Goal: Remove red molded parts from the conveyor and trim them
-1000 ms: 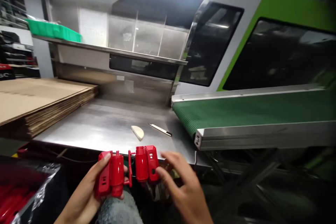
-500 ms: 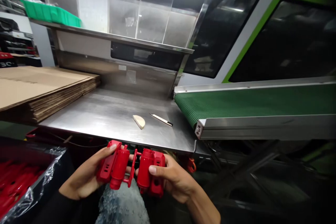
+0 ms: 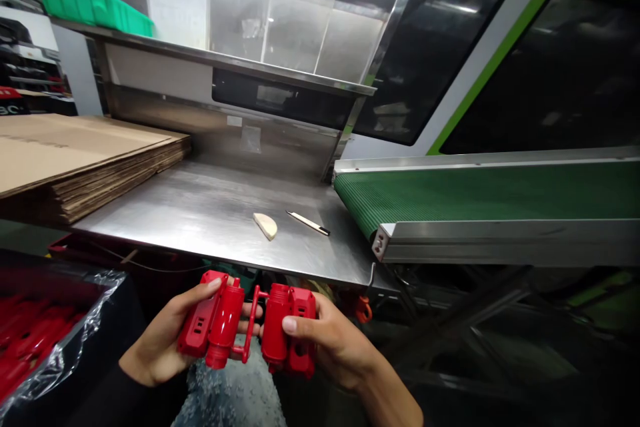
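I hold a red moulded plastic part (image 3: 250, 327) in front of my lap, below the table's front edge. It has two matching halves joined by a thin red runner in the middle. My left hand (image 3: 160, 343) grips the left half, thumb on top. The right half sits in my right hand (image 3: 333, 343), whose thumb presses its front face. Both halves are held level and side by side.
A steel table (image 3: 200, 213) carries a pale half-round piece (image 3: 265, 225) and a small knife (image 3: 307, 222). Flat cardboard is stacked (image 3: 75, 160) at left. A green conveyor belt (image 3: 490, 193) ends at right. A plastic-lined bin of red parts (image 3: 35, 340) stands at lower left.
My right hand has closed on the right half of the red part, which it only touched with open fingers before. The part has dropped slightly lower, toward my lap.
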Demonstrator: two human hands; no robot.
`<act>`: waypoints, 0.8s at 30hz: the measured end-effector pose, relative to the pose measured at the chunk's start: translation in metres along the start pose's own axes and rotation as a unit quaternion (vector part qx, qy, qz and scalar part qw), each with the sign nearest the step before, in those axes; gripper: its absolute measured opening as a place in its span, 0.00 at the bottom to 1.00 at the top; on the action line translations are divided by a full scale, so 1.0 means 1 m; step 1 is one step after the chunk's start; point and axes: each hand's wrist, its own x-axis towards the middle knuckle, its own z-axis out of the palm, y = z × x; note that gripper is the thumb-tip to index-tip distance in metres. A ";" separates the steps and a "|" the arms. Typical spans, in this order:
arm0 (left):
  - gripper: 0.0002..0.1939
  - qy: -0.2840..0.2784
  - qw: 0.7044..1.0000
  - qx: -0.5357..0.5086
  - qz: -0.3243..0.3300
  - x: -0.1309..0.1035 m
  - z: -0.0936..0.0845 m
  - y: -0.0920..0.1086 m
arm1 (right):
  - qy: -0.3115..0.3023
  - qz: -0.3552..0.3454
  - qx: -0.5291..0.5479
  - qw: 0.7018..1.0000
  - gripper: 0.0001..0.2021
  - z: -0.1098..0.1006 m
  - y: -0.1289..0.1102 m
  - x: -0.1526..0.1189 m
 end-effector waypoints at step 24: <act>0.19 0.047 0.997 -0.001 0.055 0.000 -0.009 0.004 | 0.336 -0.034 -0.229 0.913 0.28 -0.075 -0.038 0.057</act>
